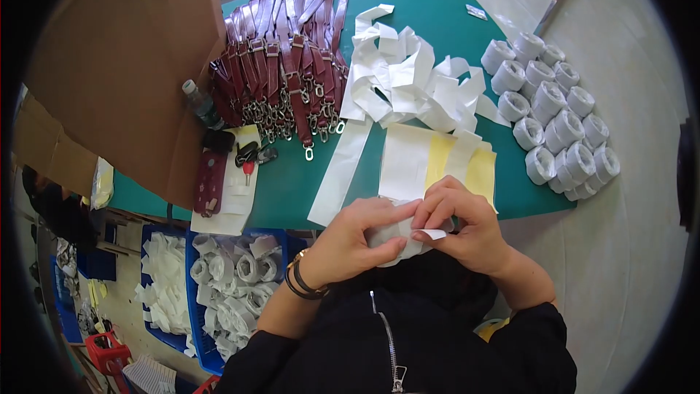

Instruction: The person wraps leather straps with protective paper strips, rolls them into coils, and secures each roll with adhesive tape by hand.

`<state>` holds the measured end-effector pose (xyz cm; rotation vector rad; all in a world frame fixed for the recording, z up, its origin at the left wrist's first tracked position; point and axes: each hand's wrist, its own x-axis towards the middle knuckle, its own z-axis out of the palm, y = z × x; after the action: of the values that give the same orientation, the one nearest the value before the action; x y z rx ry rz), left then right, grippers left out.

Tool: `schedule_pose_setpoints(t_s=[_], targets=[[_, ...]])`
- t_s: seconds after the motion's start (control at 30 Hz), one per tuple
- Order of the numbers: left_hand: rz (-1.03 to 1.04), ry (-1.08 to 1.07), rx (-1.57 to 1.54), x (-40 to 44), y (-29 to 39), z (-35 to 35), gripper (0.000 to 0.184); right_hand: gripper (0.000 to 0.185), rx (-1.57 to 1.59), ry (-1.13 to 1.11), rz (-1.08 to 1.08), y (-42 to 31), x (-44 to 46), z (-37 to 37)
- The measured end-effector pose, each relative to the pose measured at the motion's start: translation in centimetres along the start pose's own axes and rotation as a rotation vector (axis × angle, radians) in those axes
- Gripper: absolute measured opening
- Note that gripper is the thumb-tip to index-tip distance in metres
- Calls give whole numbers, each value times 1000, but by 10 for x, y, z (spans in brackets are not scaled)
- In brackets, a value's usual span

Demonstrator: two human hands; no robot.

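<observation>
Close to my body, at the table's front edge, my left hand [357, 237] is wrapped round a white paper-wrapped roll [396, 242]. The fingers of my right hand [458, 220] are pinched on a small white paper flap at the roll's right side. Just beyond my hands lie white and yellow sheets [414, 160] on the green table [310, 186]. A long white paper strip [341, 171] runs to their left. Behind them is a heap of loose white strips [394, 76].
Dark red straps with metal clasps [281, 66] cover the back left, beside a bottle [202, 104] and a cardboard box [138, 66]. Stacked white rolls [550, 113] stand at the right. Blue crates [195, 306] of rolls and paper sit lower left.
</observation>
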<state>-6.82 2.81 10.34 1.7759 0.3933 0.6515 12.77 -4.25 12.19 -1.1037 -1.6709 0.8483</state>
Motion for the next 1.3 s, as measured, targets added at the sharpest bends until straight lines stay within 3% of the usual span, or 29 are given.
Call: schedule_pose_setpoints(t_s=[0.13,0.23,0.27,0.5,0.6,0.73,0.9,1.07,1.17,1.3], targets=[[-36,-9,-82,0,-7,-1,46,21,-145,-29,-174,-7,-4,-5],[-95,-2,-162,2,-8,-3,48,29,-452,-162,-519,-13,-11,-12],[-79,-30,-146,2,-8,-3,48,29,-455,-163,-518,-12,-10,-11],[-3,-167,22,6,2,-3,55,25,-297,14,-274,-10,1,-2],[41,-73,78,3,3,0,66,25,-239,-1,-177,-6,0,-1],[44,-146,89,0,3,-5,72,26,-187,-37,-59,-13,-3,-1],[102,-214,157,3,4,-7,67,27,-30,-28,162,-18,-5,1],[127,-172,185,-1,11,-3,65,27,-43,-51,140,-12,-4,-1],[119,-96,325,-3,21,3,66,31,310,-87,454,-9,-5,-1],[163,-59,362,-2,19,6,65,34,469,-14,440,-8,-3,6]])
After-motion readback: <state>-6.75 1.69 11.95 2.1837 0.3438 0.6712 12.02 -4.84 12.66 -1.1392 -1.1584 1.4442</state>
